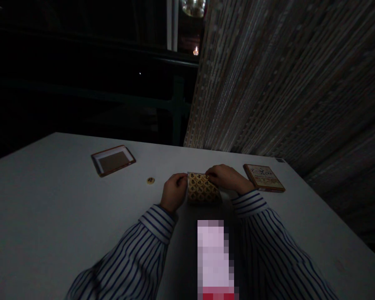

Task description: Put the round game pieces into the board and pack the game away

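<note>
A pack of round, pale-yellow Chinese chess pieces (pixel 203 189) with dark characters, in rows, lies on the table in front of me. Something like a clear wrap shows along its far edge. With closed fingers, my left hand (pixel 174 191) pinches the pack's far left corner. At the far right corner, my right hand (pixel 226 178) has its fingers closed on the pack too, covering part of the top row. One loose chess piece (pixel 150 181) sits to the left of my left hand, apart from it.
On the white table (pixel 65 208) an open shallow box part (pixel 114 160) lies at the far left. A flat printed box or lid (pixel 264 178) rests beyond my right wrist. A string curtain (pixel 253 75) hangs behind the table. A pixelated bright rectangle (pixel 214 254) is nearest me.
</note>
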Demonstrator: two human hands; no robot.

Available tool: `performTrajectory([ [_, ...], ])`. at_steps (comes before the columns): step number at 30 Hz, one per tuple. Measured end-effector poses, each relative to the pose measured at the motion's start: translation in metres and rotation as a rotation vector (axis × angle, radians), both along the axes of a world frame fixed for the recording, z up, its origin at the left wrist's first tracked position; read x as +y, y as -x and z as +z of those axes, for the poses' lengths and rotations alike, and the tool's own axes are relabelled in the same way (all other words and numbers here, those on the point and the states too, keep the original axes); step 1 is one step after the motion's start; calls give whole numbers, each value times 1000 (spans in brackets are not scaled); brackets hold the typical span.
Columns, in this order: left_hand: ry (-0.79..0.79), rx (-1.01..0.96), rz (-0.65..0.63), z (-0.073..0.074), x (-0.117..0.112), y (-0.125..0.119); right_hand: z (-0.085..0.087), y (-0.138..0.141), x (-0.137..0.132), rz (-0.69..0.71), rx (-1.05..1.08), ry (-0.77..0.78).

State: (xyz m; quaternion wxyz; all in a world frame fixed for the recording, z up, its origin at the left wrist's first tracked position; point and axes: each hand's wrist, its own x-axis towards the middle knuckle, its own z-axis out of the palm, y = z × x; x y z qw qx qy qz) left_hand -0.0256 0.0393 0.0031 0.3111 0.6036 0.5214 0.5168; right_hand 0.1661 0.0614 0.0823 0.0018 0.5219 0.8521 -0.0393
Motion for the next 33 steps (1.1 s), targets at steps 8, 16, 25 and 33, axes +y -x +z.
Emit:
performTrajectory([
  [8,-9,-8,6,0,0,0,2,2,-2,14,-15,-9],
  [16,-14,22,3,-3,1,0,1,2,-2,27,-11,-19],
  [25,-8,30,14,0,0,0,3,4,-3,33,-22,-38],
  [33,-13,76,6,-3,1,0,0,14,-5,92,-55,-69],
])
